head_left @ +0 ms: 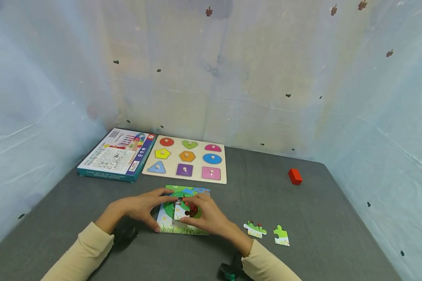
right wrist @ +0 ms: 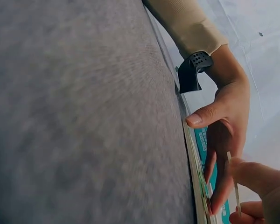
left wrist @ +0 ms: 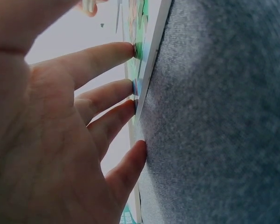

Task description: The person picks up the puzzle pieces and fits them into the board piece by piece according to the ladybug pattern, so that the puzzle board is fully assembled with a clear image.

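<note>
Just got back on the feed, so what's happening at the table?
A person is working on a picture puzzle. The right hand pinches one piece just above it, while the left hand touches the puzzle's left side. Two loose pieces lie on the table to the right.

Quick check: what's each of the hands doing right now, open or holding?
Left hand: open, touching the puzzle board.
Right hand: closed, pinching a puzzle piece.
</note>
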A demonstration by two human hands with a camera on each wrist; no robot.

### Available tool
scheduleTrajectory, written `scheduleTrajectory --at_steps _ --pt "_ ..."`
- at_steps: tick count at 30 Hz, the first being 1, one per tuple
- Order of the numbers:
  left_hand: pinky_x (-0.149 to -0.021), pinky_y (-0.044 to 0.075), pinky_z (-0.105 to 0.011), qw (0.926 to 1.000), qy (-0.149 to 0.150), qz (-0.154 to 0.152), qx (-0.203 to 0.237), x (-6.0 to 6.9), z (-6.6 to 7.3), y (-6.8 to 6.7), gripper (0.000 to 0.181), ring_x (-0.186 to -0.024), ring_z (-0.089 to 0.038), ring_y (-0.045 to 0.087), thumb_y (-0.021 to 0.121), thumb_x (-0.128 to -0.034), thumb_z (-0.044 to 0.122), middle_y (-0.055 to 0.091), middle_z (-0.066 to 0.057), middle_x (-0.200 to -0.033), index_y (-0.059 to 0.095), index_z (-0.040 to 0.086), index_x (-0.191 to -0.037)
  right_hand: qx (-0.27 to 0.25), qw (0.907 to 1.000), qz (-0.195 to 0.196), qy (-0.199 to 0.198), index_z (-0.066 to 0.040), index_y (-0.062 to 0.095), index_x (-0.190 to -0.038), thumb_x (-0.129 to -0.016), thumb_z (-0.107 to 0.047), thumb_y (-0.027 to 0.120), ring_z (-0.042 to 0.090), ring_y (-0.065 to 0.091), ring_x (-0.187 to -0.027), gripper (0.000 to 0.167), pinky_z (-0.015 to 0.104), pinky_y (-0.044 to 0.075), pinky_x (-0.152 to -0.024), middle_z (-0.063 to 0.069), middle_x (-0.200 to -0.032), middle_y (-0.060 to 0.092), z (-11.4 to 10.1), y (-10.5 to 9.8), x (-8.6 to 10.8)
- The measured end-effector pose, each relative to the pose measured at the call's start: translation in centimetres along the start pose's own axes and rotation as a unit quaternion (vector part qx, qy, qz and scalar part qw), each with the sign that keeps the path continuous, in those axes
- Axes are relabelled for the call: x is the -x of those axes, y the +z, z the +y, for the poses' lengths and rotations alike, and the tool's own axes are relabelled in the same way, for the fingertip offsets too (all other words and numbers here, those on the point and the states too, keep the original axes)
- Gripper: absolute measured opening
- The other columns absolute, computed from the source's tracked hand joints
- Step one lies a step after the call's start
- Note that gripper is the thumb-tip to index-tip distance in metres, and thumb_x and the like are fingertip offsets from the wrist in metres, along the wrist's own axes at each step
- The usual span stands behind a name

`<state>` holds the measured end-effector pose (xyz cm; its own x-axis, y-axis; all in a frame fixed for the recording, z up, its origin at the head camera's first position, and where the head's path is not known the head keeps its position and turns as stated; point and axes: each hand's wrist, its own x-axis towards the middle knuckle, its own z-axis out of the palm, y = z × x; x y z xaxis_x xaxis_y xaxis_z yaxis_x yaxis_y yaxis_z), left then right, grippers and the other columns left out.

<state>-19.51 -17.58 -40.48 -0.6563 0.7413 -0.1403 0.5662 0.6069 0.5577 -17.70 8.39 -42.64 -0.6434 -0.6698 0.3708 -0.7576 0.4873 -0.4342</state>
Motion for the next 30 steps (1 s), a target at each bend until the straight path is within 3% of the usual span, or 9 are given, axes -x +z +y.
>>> scheduleTrajectory --at_steps 11,18,24,30 --pt "-0.096 0.032 -0.061 0.9998 0.001 0.018 0.010 -0.3 -0.1 0.4 0.078 -0.128 -0.038 0.034 0.069 -0.0775 0.053 0.030 -0.015 -0.144 0.043 0.013 -0.139 0.019 0.9998 0.000 -0.010 -0.009 0.064 -0.116 -0.076 -0.036 0.077 0.012 0.044 -0.093 0.050 0.023 0.041 -0.081 0.001 -0.099 0.055 0.1 1.8 -0.7" --pt "-0.093 0.034 -0.062 0.9980 0.008 0.056 -0.026 -0.7 -0.3 0.6 0.059 -0.122 -0.033 0.041 0.057 -0.0853 0.055 0.041 -0.011 -0.136 0.053 0.017 -0.130 0.028 0.9994 -0.004 -0.018 -0.009 0.065 -0.115 -0.076 -0.038 0.076 0.013 0.041 -0.093 0.050 0.024 0.038 -0.082 0.003 -0.101 0.053 0.0 2.4 -1.0" --pt "-0.091 0.035 -0.062 0.9956 0.019 0.076 -0.051 -0.9 -0.5 0.8 0.055 -0.120 -0.034 0.042 0.061 -0.0847 0.052 0.043 -0.013 -0.134 0.055 0.016 -0.126 0.053 0.9982 0.000 -0.029 -0.010 0.064 -0.114 -0.077 -0.042 0.075 0.013 0.039 -0.092 0.050 0.026 0.036 -0.082 0.001 -0.098 0.050 0.0 2.8 -1.1" --pt "-0.093 0.034 -0.061 0.9951 0.010 0.079 -0.058 -1.0 -0.4 1.0 0.053 -0.121 -0.032 0.041 0.065 -0.0827 0.049 0.043 -0.011 -0.133 0.055 0.018 -0.125 0.071 0.9967 0.005 -0.038 -0.012 0.064 -0.112 -0.077 -0.045 0.073 0.011 0.038 -0.090 0.049 0.024 0.035 -0.080 -0.001 -0.099 0.049 0.0 3.0 -1.0"
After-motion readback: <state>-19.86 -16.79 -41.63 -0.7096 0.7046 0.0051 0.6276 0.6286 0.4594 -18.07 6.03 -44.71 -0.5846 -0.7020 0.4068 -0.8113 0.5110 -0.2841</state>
